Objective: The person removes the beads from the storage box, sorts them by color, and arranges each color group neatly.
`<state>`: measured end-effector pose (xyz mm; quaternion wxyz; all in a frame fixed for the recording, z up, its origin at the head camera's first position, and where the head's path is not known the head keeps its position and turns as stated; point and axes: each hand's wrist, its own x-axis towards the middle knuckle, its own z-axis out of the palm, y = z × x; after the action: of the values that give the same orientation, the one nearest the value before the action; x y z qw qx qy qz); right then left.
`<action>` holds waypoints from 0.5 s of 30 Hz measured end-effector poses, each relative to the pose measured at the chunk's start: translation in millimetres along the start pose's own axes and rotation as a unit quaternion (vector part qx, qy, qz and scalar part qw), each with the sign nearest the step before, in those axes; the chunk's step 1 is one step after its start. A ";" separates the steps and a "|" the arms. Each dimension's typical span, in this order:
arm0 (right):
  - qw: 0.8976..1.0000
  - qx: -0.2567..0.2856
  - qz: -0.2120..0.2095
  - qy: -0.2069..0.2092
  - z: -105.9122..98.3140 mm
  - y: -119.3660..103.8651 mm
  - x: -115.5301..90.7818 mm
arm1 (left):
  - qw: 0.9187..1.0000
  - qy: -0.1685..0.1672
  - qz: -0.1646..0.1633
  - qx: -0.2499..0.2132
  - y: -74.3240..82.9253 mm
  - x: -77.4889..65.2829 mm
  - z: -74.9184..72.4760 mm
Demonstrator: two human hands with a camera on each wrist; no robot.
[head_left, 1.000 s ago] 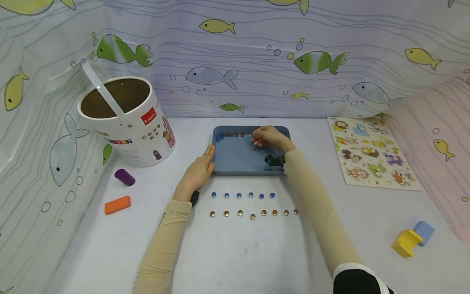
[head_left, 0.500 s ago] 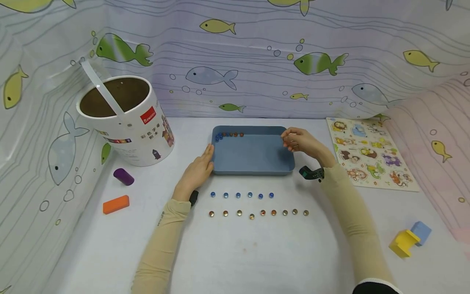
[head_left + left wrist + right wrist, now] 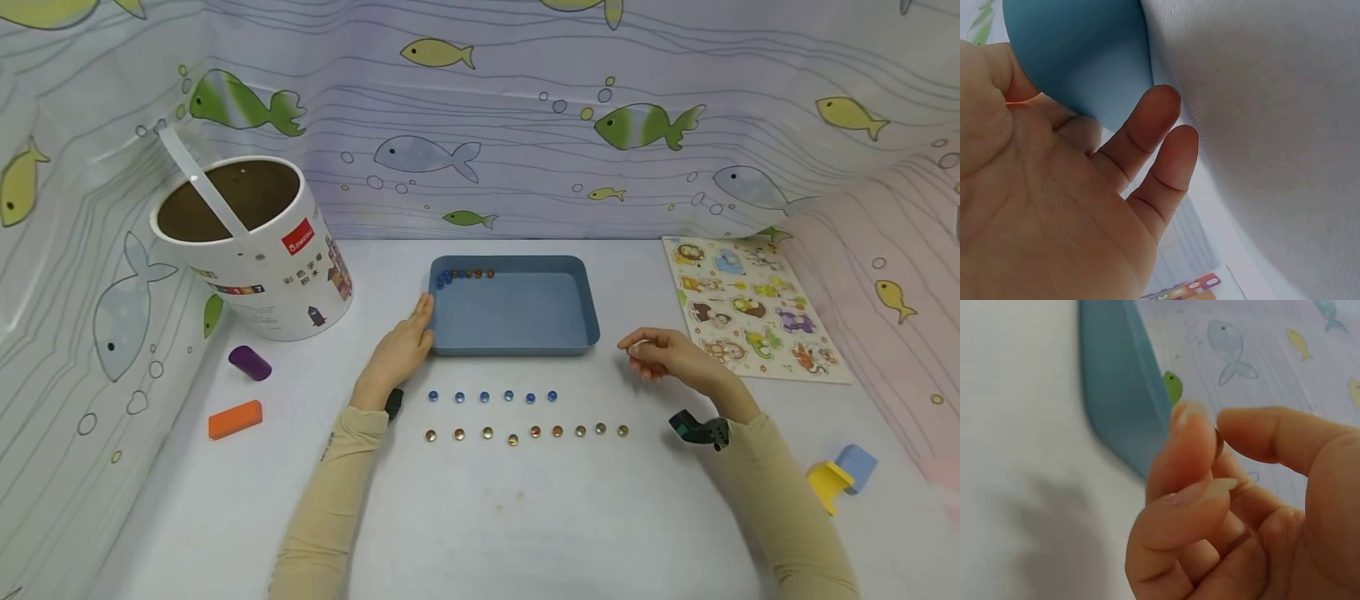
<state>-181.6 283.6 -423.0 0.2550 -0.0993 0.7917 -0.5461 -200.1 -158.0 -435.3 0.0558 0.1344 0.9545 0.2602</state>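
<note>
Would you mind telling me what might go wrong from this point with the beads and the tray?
The right hand pinches something small and dark at its fingertips; that grip looks light, so it might drop and roll. The sleeve is close to the amber bead row and could scatter it. The left hand only rests against the blue tray, so a bump might shift it.

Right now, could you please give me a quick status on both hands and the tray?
Left hand flat against blue tray side. Right hand pinching a small bead, right of tray. Nothing between it and the bead rows.
</note>
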 end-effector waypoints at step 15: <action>0.997 0.030 0.003 -0.076 32.2 45.9 -64.5 | 1.000 -0.009 -0.001 0.006 -0.6 1.7 1.0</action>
<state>-104.7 303.2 -454.8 0.3191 -0.1301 0.7537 -0.5596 -201.6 -157.5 -436.5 0.0640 0.1359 0.9557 0.2533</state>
